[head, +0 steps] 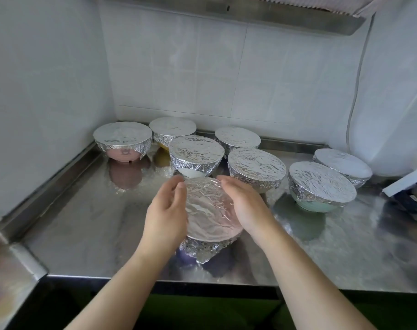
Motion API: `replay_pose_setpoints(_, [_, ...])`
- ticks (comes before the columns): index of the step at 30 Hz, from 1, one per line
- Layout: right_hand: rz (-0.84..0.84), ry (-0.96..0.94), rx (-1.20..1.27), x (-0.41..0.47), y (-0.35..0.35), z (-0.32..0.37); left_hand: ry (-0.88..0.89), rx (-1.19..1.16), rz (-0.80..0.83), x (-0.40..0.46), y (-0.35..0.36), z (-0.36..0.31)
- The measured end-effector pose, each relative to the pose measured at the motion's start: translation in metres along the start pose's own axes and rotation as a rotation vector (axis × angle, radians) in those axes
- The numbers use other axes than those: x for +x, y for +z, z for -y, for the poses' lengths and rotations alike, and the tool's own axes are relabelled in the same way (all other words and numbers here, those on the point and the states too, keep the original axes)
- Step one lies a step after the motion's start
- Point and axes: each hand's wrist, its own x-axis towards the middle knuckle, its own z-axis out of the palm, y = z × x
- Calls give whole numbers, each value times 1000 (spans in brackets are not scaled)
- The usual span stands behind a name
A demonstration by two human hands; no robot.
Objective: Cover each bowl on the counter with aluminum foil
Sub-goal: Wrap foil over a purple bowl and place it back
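**Two hands cup a foil-covered bowl on a steel counter**

A bowl wrapped in foil (211, 214) sits near the front edge of a stainless steel counter (88, 225), its crinkled foil top facing up and the foil skirt folded down around its sides. The left hand (165, 215) curves against the bowl's left rim, fingers gently bent and close together, thumb lying over the foil top. The right hand (246, 206) presses the bowl's right rim in the same way, its fingers curled along the edge. The bowl lies directly between the two palms, touching both.

Just beyond the fingertips stands a white foil-covered bowl (196, 154). Past it, toward the tiled wall, are more covered bowls, including a pink one (123, 141) at far left. Right of the right hand's fingers sit a further covered bowl (257, 166) and a pale green one (321, 184). A box (407, 186) lies at the far right edge.
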Motion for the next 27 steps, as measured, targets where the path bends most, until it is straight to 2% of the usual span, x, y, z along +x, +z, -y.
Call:
replay_pose_setpoints(2, [-59,21,15,-5,1,-2,-29,-41,47,6,-4,-6])
replay_pose_setpoints(4, [-118,14,-71,-10,1,-2,-20,-22,52,8,-7,-13])
replay_pose_setpoints(7, [-170,-19,-219,-11,-5,7,22,87,-56,2,-11,-18])
replay_pose_setpoints(9, [-135,-80,-240,-5,-10,16,20,145,-103,-7,-9,-18])
replay_pose_setpoints(12, [17,-137,-197,3,-8,17,27,181,-62,-15,4,-13])
replay_pose_setpoints(14, [34,-133,-184,5,-2,8,17,185,-68,-17,9,-12])
replay_pose_setpoints(16, [-2,-108,-102,4,0,-1,-28,98,-70,-12,9,-9])
replay_pose_setpoints(21, [-116,-47,120,-5,2,-11,-118,-43,39,6,4,-10])
replay_pose_setpoints(23, [-123,-30,158,-6,-1,-13,-110,-43,9,8,3,-12])
replay_pose_setpoints(27, [-241,-3,261,-2,1,-13,-68,-58,-133,-9,3,-9])
